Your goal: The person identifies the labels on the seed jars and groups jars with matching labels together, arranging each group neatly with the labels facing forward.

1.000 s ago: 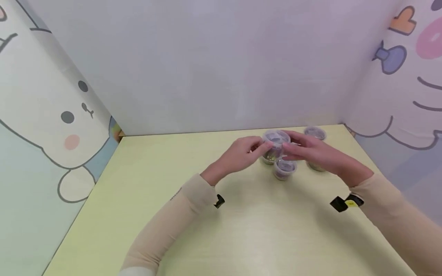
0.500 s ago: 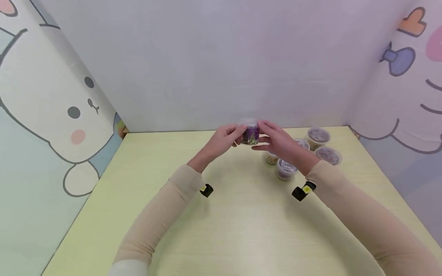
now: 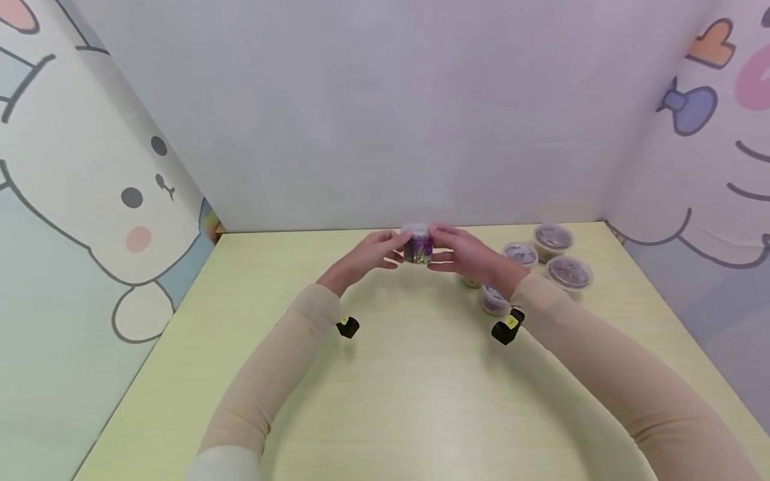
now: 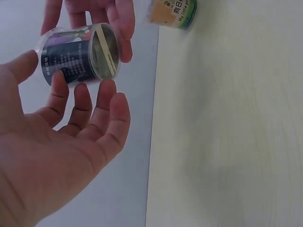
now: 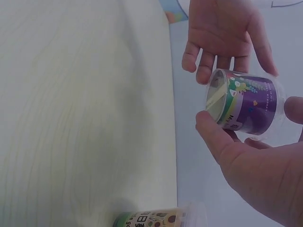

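Purple-labelled cup (image 3: 418, 248) now lifted clear of cluster (image 3: 568, 272) at 3 o'clock; left hand (image 3: 367, 252) and right hand (image 3: 466, 255) pinch it between curled fingertips.

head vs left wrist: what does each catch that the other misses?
Only the head view shows both sleeved arms, the wrist-worn cameras, the cartoon wall panels, and the whole group of lidded cups on the right of the table.

Only the left wrist view shows the held cup's underside with a pale strip across it, fine print on its dark label, and the left hand's open palm from close up.

Both show the purple-labelled cup held off the table between the fingertips of the left hand and the right hand, and the pale yellow tabletop.
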A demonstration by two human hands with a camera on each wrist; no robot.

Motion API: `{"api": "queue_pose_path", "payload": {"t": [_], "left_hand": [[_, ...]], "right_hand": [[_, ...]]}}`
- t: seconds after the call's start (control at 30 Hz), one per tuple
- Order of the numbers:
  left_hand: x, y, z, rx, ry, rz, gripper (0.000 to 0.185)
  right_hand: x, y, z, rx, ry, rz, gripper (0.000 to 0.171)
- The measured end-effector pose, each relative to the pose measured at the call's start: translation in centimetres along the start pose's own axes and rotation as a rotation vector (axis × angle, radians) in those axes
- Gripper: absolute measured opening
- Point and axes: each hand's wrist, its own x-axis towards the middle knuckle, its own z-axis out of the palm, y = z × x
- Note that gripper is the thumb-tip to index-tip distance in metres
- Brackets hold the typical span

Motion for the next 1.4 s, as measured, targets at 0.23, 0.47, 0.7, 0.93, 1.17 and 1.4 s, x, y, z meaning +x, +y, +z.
{"api": "queue_pose_path", "payload": {"t": [0.23, 0.47, 0.7, 0.93, 1.17, 1.4], "left_hand": [[0.0, -0.8, -0.2, 0.022, -0.008, -0.011, 0.045], [-0.1, -0.8, -0.2, 0.035, 0.006, 0.004, 0.042], [-0.4, -0.9, -0.5, 0.02, 0.014, 0.019, 0.046], [-0.5, -1.4, -0.5, -0.035, 0.027, 0.04, 0.047], [-0.6, -1.8, -0.7, -0.072, 0.074, 0.043, 0.048], [-0.5, -1.9, -0.7, -0.042, 0.069, 0.06, 0.063]], "right_hand": [[0.1, 0.7, 0.2, -0.019, -0.004, 0.018, 0.058], [0.4, 1.1, 0.2, 0.005, -0.012, -0.013, 0.061], [0.5, 1.3, 0.5, 0.042, -0.015, -0.035, 0.057], [0.5, 1.8, 0.8, 0.036, 0.01, -0.042, 0.061], [1.1, 2.0, 1.3, 0.068, 0.029, -0.032, 0.061], [1.5, 2.1, 1.5, 0.061, 0.067, -0.038, 0.066]]}}
